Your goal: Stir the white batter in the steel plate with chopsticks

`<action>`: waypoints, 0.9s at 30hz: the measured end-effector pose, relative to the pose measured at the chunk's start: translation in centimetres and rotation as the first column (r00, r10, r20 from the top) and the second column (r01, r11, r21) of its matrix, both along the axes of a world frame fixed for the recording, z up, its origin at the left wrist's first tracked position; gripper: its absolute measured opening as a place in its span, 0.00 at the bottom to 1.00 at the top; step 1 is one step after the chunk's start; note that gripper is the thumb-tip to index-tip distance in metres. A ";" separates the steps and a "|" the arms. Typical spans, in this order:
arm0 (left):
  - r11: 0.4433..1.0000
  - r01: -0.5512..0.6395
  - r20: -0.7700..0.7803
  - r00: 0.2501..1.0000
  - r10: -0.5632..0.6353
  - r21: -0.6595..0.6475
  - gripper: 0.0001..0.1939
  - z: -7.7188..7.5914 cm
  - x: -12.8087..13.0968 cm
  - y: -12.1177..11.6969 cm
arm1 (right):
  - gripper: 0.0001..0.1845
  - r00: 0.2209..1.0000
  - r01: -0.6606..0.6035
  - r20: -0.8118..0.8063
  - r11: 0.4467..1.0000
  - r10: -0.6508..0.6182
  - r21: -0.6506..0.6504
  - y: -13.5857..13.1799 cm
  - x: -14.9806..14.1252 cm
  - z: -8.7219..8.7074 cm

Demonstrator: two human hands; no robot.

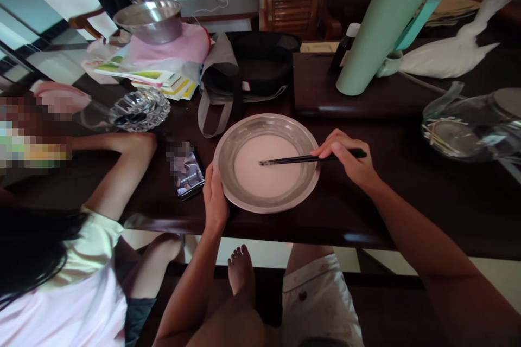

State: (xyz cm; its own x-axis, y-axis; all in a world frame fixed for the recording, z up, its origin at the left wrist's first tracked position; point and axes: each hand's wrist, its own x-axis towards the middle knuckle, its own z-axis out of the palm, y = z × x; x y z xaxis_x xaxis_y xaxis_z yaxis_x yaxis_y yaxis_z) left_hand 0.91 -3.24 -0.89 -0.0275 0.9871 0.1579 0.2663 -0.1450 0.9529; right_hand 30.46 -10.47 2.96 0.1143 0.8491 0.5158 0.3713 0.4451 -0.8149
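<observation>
A wide metal basin stands on the dark wooden table, with a pale, milky liquid in it. My left hand grips the basin's left rim, fingers on the outside and near the edge. In my right hand is a pair of black chopsticks, held from the right over the basin. Their tips reach the liquid near its middle. Just left of my left hand lies a phone with its screen lit.
Another person sits at the left, one arm bent on the table. Behind the basin are a black-and-grey bag, a glass bowl and stacked books under a steel bowl. A green cylinder and a clear jar stand right.
</observation>
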 end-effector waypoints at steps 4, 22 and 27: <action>1.000 0.005 -0.003 1.000 -0.005 0.011 0.27 0.1 0.0 0.0 | 0.20 0.998 -0.054 -0.039 0.998 0.053 -0.017 0.0 0.0 0.0; 1.000 -0.003 -0.006 1.000 0.003 0.001 0.26 0.1 0.0 0.0 | 0.20 0.999 -0.013 -0.033 1.000 0.013 -0.005 0.0 -0.1 0.1; 1.000 -0.002 -0.003 1.000 0.002 0.006 0.26 0.1 0.1 -0.1 | 0.17 0.996 -0.054 0.062 0.998 0.057 -0.043 0.0 -0.2 0.1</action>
